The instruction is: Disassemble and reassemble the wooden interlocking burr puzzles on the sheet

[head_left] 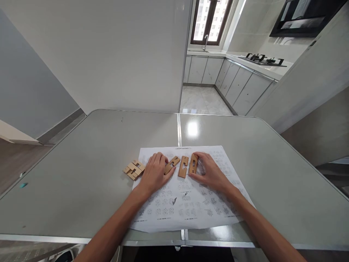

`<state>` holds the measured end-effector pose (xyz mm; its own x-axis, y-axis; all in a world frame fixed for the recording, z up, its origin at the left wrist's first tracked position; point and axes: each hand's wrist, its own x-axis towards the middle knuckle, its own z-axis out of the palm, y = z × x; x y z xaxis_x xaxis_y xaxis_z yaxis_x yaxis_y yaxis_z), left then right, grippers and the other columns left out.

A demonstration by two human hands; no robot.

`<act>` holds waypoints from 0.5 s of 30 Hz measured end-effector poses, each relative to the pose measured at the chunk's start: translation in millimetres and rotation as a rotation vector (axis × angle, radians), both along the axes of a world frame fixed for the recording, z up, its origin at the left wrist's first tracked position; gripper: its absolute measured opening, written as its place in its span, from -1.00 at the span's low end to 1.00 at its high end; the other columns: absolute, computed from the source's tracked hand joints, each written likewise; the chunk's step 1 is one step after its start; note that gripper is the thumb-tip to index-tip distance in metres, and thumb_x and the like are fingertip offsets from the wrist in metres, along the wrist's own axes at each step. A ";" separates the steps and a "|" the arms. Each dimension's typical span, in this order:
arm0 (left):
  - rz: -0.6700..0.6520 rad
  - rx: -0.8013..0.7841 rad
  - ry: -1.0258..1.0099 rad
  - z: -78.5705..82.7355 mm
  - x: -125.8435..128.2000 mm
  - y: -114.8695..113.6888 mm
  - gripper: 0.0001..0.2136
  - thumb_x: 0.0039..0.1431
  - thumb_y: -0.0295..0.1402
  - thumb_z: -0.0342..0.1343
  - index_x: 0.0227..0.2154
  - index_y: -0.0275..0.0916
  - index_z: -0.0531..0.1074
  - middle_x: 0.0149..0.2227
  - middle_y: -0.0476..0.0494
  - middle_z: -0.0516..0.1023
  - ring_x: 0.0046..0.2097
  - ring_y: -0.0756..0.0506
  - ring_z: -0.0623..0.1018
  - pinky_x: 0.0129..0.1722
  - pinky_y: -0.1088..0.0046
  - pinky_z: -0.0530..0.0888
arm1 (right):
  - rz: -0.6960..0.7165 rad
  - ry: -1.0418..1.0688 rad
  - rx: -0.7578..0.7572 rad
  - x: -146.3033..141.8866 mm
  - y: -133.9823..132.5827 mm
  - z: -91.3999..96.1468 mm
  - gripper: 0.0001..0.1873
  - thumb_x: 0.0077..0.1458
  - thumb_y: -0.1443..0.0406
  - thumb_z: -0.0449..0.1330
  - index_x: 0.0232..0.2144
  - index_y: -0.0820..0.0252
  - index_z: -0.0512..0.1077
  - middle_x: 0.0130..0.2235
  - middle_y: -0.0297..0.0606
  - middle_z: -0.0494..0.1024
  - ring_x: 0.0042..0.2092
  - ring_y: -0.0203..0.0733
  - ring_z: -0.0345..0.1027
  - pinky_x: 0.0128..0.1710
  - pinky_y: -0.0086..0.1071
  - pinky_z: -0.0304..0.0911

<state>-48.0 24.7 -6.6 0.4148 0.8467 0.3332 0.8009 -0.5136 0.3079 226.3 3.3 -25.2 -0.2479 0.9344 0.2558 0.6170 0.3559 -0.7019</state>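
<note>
My left hand (156, 171) has its thumb and fingers around a notched wooden puzzle piece (175, 160), which lies slanted and seems to bear a 3. At the right, my right hand (209, 171) pinches a slotted wooden puzzle piece (193, 160) marked 2, thumb at its near end and fingers at its far end. Between them, a third puzzle piece (182, 171) with a side notch lies untouched. All three are on a printed instruction sheet (163, 193). Left of my left hand sits a cluster of several wooden pieces (133, 169), partly over the sheet's edge.
The glossy grey table (81, 174) has a metal seam (179, 131) down its middle. A small teal object (23, 185) lies near its left edge. Beyond the table are a white wall (131, 54) and a kitchen with a gas stove (263, 59) and a faucet (206, 40).
</note>
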 end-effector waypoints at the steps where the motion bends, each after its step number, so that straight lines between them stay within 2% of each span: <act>1: 0.003 0.006 0.008 0.7 0.6 -0.1 -0.80 0.36 -0.19 0.18 -0.23 -0.22 0.38 -0.17 -0.22 0.48 -0.15 -0.23 0.47 -0.12 0.17 0.47 | -0.011 0.004 0.006 -0.1 -0.2 0.0 -0.24 0.13 0.12 0.43 0.30 -0.10 0.23 0.29 -0.10 0.37 0.31 0.21 0.29 0.29 0.20 0.31; 7: 0.044 -0.020 0.015 1.3 2.4 0.1 -0.81 0.43 -0.24 0.09 -0.31 -0.21 0.35 -0.17 -0.22 0.47 -0.17 -0.22 0.44 -0.15 0.21 0.41 | -0.053 0.030 0.068 -2.0 -0.7 0.1 -0.31 0.17 0.15 0.42 0.27 -0.09 0.27 0.30 -0.10 0.35 0.32 0.18 0.28 0.29 0.17 0.35; 10: 0.050 -0.089 -0.067 4.7 4.4 -1.4 -0.76 0.47 -0.25 -0.01 -0.34 -0.20 0.35 -0.22 -0.18 0.47 -0.22 -0.19 0.42 -0.18 0.24 0.36 | -0.057 0.055 0.125 -3.0 -0.6 2.1 -0.32 0.18 0.16 0.42 0.27 -0.08 0.28 0.30 -0.10 0.36 0.33 0.17 0.27 0.32 0.17 0.31; 15: 0.041 -0.512 -0.497 20.1 10.1 -6.1 -0.62 0.52 -0.05 -0.13 -0.23 -0.20 0.44 -0.46 0.03 0.30 -0.44 -0.05 0.26 -0.37 0.39 0.22 | -0.044 0.175 0.191 -7.5 -2.8 8.5 -0.34 0.18 0.15 0.44 0.25 -0.09 0.30 0.30 -0.09 0.39 0.33 0.18 0.28 0.27 0.15 0.34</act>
<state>-37.9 18.6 13.5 0.2815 0.9591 0.0308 0.5189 -0.1792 0.8358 218.8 0.6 -16.8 -0.1444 0.8741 0.4638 0.5097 0.4675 -0.7223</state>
